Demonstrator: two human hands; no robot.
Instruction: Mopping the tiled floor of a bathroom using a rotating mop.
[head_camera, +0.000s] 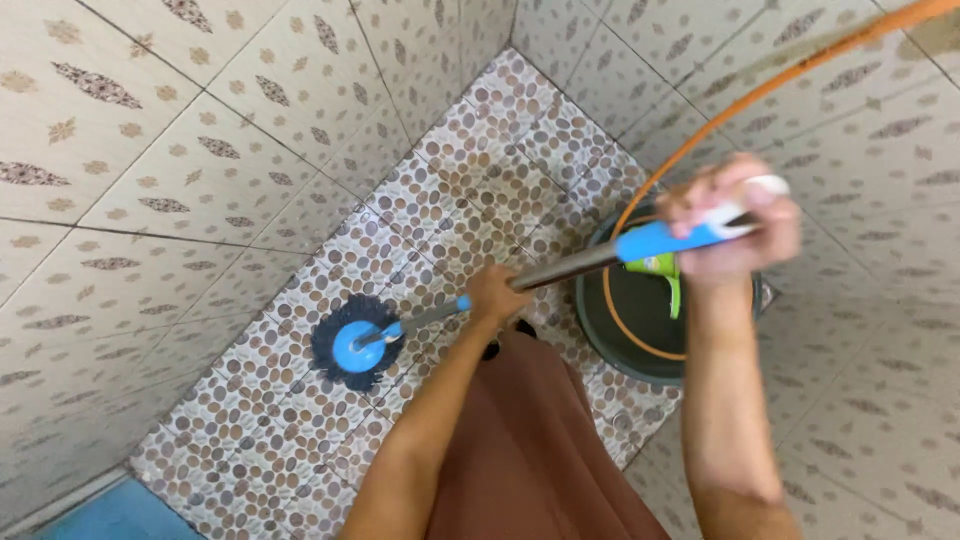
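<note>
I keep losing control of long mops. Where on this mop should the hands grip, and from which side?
Grip the mop as shown: right hand wrapping the blue handle end from above, left hand midway down the metal pole. The long slanted pole runs down to the round head, so spaced hands steady it.

Even soft light, motion-blurred upper hand

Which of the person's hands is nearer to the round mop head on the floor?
Left. The left hand grips the pole partway down, a short stretch from the mop head. The right hand holds the blue handle end, above the dark bucket.
</note>
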